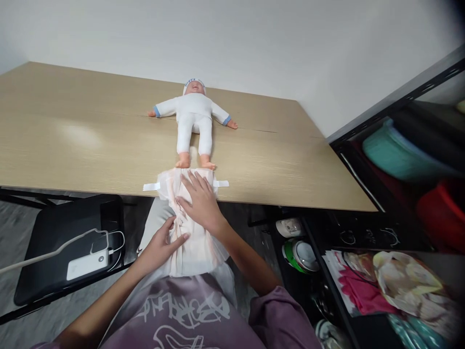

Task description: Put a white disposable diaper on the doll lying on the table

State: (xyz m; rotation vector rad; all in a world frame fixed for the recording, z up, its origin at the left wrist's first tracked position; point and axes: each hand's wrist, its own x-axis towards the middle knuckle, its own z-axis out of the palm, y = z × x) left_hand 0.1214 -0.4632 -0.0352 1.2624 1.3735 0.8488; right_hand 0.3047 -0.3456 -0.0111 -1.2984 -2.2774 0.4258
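Note:
A white and pale peach diaper [196, 254] lies unfolded, its upper end on the table's front edge and the rest over my lap. Its two white side tabs stick out left and right. My right hand [201, 203] rests flat on the upper part with the fingers spread. Lower down, my left hand [160, 247] touches the gathered left edge, thumb and fingers apart; some of its fingertips are hidden. Just beyond the diaper, a baby doll [194, 116] in a white suit and cap lies on its back, arms out and feet toward me.
The wooden table [90, 135] reaches to the wall. On the left, a black stool [51, 242] bears a white power bank [87, 264] with a cable. Dark shelves at the right hold a teal basin [403, 155], a red container [441, 215], cans and bagged items.

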